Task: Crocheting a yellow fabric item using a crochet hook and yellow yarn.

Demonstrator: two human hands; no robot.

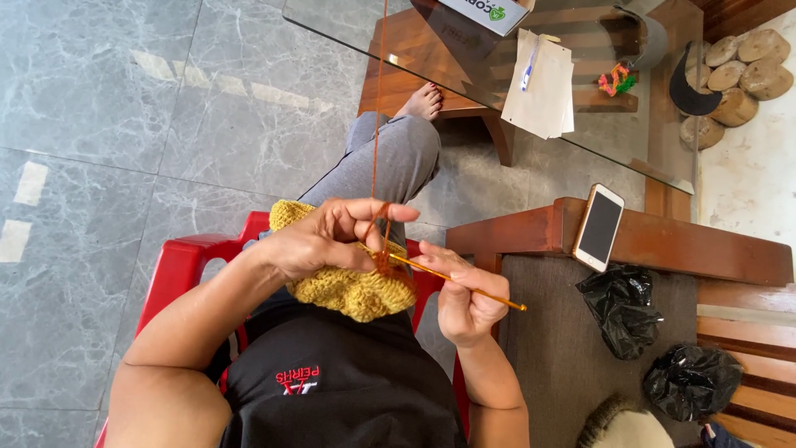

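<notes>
Grey marble floor tiles (124,124) spread beneath a red plastic chair (178,265) where the person sits, with a glass-topped desk (531,133) ahead and a wooden bench (663,241) beside, carrying a smartphone (599,226) and two black plastic bags (622,307). The mustard-yellow crocheted piece (352,290) lies on the lap, between both hands. The left hand (319,241) has its grip pinched on the piece's upper edge, an orange yarn strand (380,108) running over its fingers and up out of view. The right hand (464,299) is clenched around an orange crochet hook (464,286), its tip touching the piece.
</notes>
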